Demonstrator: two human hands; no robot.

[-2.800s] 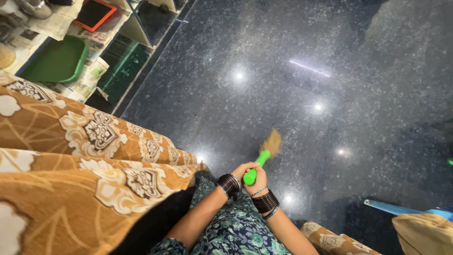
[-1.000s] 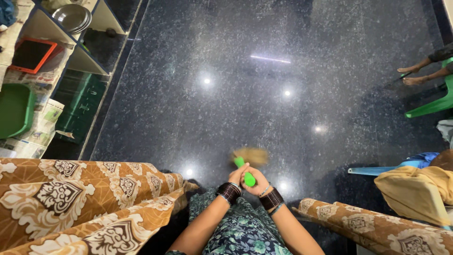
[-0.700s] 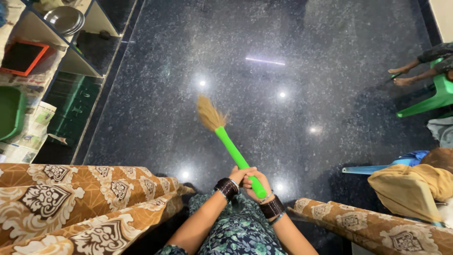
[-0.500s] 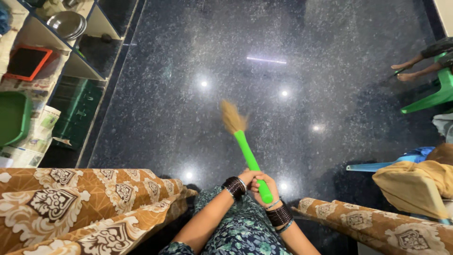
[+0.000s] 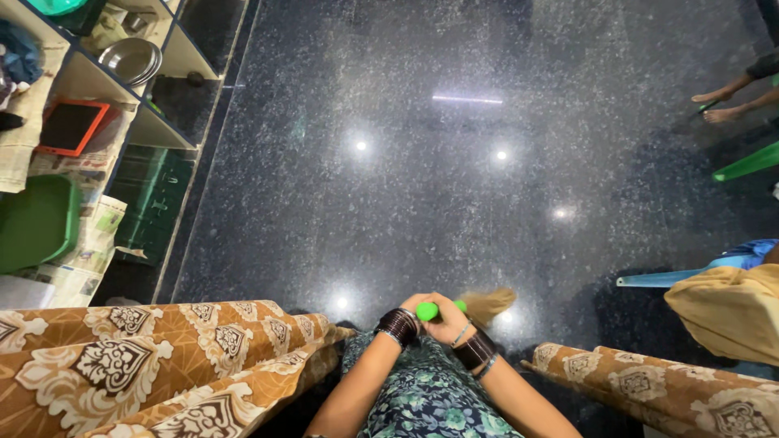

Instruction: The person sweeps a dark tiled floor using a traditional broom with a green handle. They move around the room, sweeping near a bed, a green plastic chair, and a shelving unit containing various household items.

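Note:
Both my hands grip the bright green handle (image 5: 428, 311) of a small broom. My left hand (image 5: 411, 307) is at the handle's near end, with dark bangles on the wrist. My right hand (image 5: 451, 321) wraps the handle just beside it, also with dark bangles. The straw-coloured bristles (image 5: 488, 303) point right and sit low over the dark speckled floor (image 5: 422, 186), close to my feet. I stand between two brown patterned cushioned seats, one on the left (image 5: 146, 365) and one on the right (image 5: 657, 393).
Open shelves (image 5: 97, 89) on the left hold a steel bowl (image 5: 134, 58), an orange-framed tablet (image 5: 69, 127), a green tray (image 5: 36, 223) and newspaper. Another person's bare feet (image 5: 722, 105) and a green chair leg (image 5: 751, 162) show at the right. A yellow cloth (image 5: 726, 312) lies over a blue object.
The broom swung from stretched out ahead over the floor back down to the right, close to my feet. Both hands kept hold of the handle.

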